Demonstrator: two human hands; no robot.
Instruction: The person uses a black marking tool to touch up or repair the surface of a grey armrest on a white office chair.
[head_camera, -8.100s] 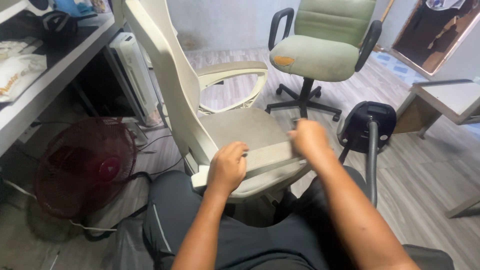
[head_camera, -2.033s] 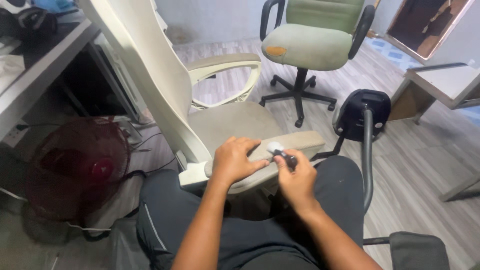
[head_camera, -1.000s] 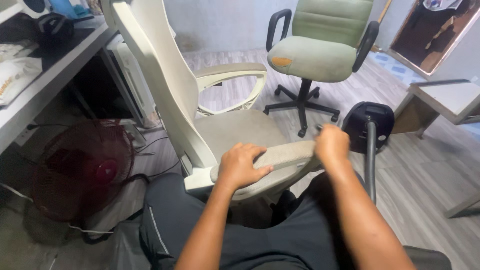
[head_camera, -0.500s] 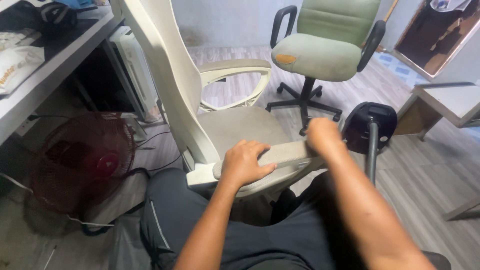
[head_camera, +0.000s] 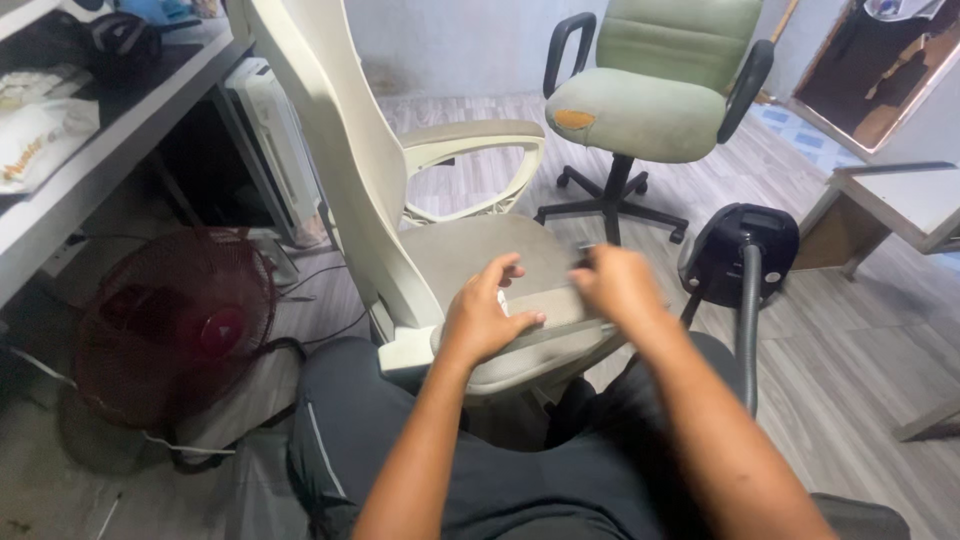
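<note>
Hands sit together on the near armrest (head_camera: 545, 310) of the white chair (head_camera: 400, 230): left hand (head_camera: 485, 320) clamps it, while right hand (head_camera: 615, 285) has slid back from its end, blurred, grip unclear.

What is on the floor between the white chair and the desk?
In the head view, a dark red fan stands between the white chair and the desk, with loose cables on the floor beside it.
</note>
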